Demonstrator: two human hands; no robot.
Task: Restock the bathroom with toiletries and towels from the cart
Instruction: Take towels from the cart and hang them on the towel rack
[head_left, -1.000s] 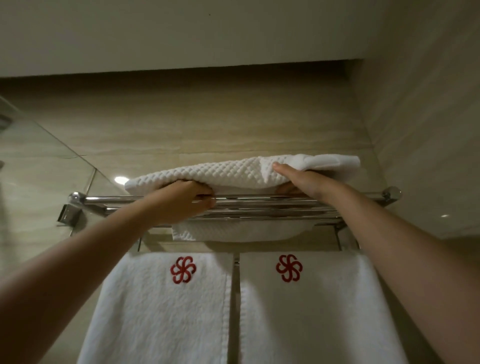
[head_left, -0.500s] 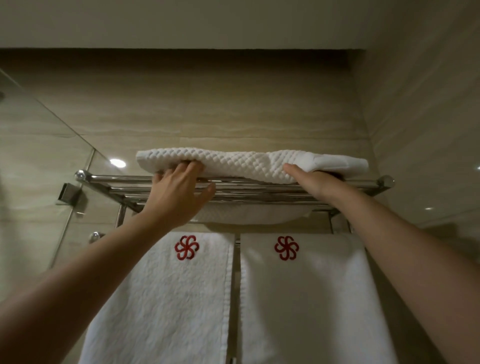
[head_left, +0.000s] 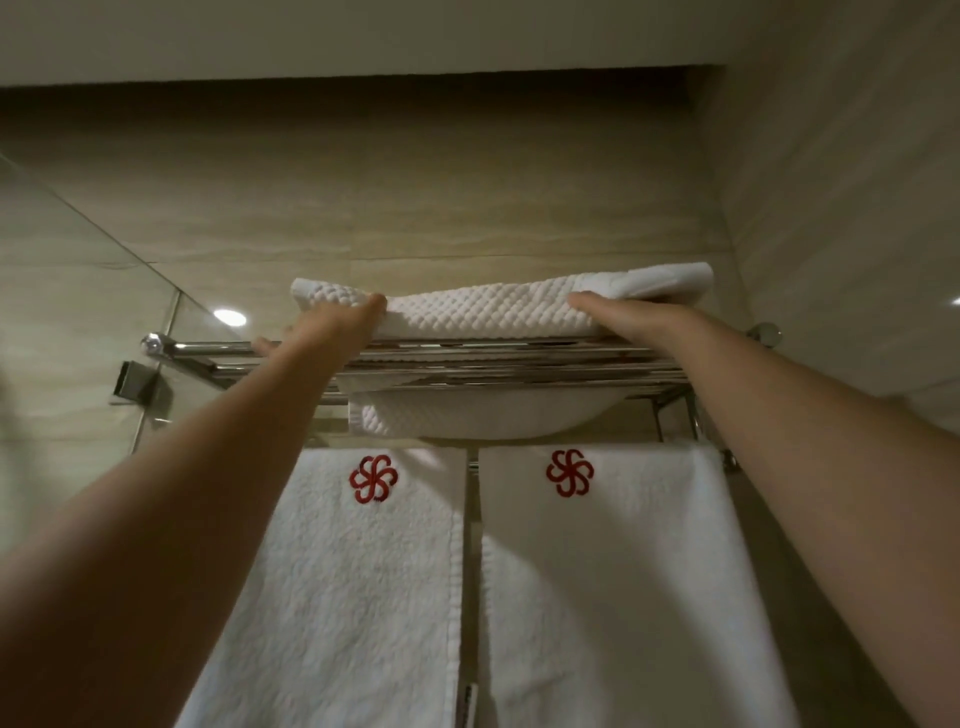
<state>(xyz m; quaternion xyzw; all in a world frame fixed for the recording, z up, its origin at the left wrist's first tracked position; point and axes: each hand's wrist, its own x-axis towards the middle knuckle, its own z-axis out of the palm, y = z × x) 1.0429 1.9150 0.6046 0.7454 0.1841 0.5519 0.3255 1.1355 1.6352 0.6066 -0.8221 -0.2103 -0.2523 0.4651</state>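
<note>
you have two hands up here: your left hand (head_left: 337, 325) and your right hand (head_left: 618, 317). there is one waffle-weave towel (head_left: 493, 312) on one chrome rack (head_left: 467, 358). two plush towels hang below, the left hanging towel (head_left: 337, 597) and the right hanging towel (head_left: 613, 597), each bearing one red emblem (head_left: 373, 478), two in all. one glass panel (head_left: 62, 312), one metal clamp (head_left: 135, 382), one round light reflection (head_left: 229, 316).
</note>
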